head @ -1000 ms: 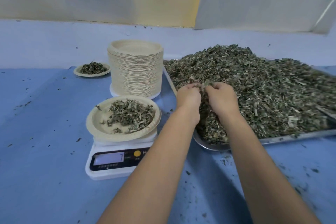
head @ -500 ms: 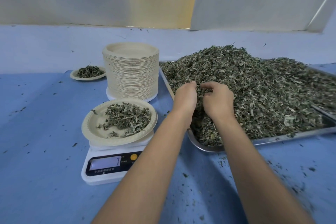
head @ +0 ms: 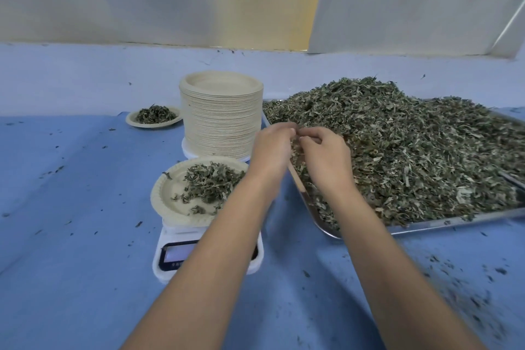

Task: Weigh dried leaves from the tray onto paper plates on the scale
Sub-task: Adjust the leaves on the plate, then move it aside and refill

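Green-grey leaves (head: pixel 412 150), beige plates (head: pixel 221 122), white scale (head: pixel 170 267), blue table (head: pixel 71 207)

Metal tray (head: pixel 443 223) at right, heaped high with grey-green dried leaves (head: pixel 412 145). White scale (head: pixel 176 239) near left of it carries a tan paper plate (head: pixel 167 196), a small loose pile of leaves (head: pixel 211 183) lying right of its centre. Tall stack of paper plates (head: pixel 221 116) just behind the scale; another filled plate (head: pixel 133 121) far left.
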A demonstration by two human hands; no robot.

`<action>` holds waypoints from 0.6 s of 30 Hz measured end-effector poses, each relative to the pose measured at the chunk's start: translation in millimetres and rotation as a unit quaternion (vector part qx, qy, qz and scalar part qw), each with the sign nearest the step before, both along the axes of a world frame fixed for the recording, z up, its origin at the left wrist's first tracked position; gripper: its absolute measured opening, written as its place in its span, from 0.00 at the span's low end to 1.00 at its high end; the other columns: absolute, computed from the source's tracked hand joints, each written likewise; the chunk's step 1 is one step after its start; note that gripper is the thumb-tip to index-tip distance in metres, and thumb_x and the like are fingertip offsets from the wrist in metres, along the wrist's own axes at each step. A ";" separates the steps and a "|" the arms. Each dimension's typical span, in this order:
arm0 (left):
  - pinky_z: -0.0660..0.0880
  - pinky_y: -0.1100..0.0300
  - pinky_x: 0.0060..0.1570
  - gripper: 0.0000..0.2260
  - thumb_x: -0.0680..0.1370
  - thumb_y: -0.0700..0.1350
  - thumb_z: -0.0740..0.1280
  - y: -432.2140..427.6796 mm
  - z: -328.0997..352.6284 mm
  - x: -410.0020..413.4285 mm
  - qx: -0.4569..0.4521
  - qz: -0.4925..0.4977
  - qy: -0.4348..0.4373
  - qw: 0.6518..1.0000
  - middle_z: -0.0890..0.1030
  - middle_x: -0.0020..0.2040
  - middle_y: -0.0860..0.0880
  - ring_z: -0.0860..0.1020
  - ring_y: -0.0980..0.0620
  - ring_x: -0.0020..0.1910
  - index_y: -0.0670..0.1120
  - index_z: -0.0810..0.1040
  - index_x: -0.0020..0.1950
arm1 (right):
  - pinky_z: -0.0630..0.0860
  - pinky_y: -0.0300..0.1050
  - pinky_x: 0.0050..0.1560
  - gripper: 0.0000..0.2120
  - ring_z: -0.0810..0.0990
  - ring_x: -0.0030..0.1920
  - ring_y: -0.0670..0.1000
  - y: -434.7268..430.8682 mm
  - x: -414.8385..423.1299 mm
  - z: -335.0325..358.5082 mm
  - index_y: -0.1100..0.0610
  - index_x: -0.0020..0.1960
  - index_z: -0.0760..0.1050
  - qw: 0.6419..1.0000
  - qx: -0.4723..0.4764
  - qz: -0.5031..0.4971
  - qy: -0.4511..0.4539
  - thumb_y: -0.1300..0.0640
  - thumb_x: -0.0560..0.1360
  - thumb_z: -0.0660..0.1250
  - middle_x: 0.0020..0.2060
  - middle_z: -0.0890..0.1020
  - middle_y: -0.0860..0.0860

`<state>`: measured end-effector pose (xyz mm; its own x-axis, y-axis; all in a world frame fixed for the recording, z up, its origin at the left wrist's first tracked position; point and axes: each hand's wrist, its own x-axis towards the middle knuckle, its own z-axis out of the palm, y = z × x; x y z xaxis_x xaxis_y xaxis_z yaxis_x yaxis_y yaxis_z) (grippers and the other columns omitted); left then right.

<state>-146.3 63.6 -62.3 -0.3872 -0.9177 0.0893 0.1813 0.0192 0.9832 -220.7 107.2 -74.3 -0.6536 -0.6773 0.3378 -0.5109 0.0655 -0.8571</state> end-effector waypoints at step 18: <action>0.63 0.62 0.55 0.17 0.79 0.39 0.54 -56.6 -33.8 149.6 0.039 0.280 -0.028 0.959 0.74 0.59 0.55 0.70 0.59 0.56 0.47 0.75 0.64 | 0.67 0.53 0.69 0.18 0.74 0.64 0.51 -48.8 62.8 -31.0 0.58 0.66 0.74 0.973 -0.010 0.085 -0.216 0.57 0.79 0.57 0.63 0.77 0.51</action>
<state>3.3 7.0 -96.1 0.1666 -0.9860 0.0056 0.1111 0.0244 0.9935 -157.9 58.4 -105.4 -0.6167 -0.7840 0.0708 -0.1038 -0.0081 -0.9946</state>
